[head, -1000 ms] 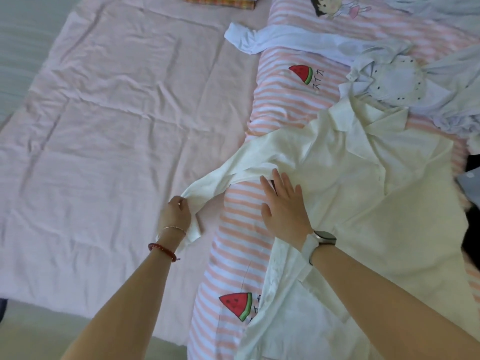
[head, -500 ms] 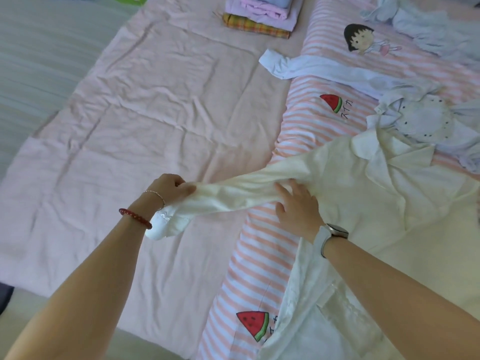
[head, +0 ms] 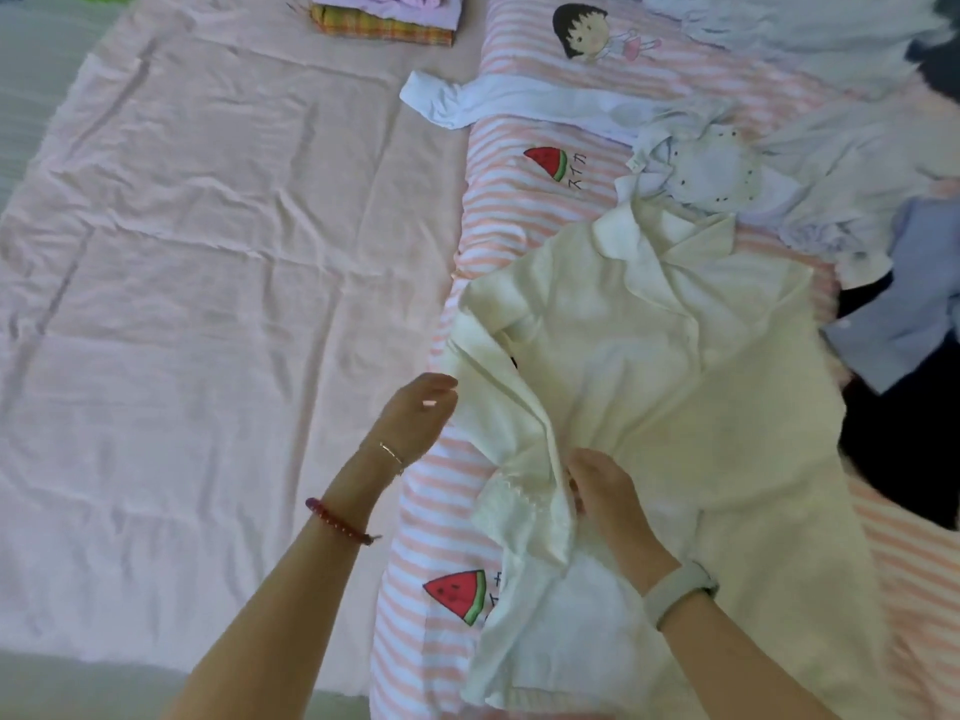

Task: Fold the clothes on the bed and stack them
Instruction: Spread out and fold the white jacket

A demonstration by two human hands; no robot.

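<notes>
Cream cotton is what we have spread before us: the cream shirt [head: 675, 387] lies face up on the striped quilt [head: 519, 236], collar away from us, so that both sides can be brought in toward the middle. Our right hand [head: 605, 491] has its fingers curled on the sleeve [head: 524, 491], near the lace-trimmed cuff, drawing it across the shirt's front. Our left hand [head: 418, 415] hovers just beside the shirt's left edge, fingers loosely bent and holding nothing (ready, we judge, to press down the fold line). The pink sheet [head: 208, 252] to the left gives flat room for finished pieces, and the folded stack [head: 384, 18] waits at its far end. Unfolded clothes, a white shirt [head: 571, 103] among them, lie heaped beyond and to the right, so most of the folding seems yet to do.
</notes>
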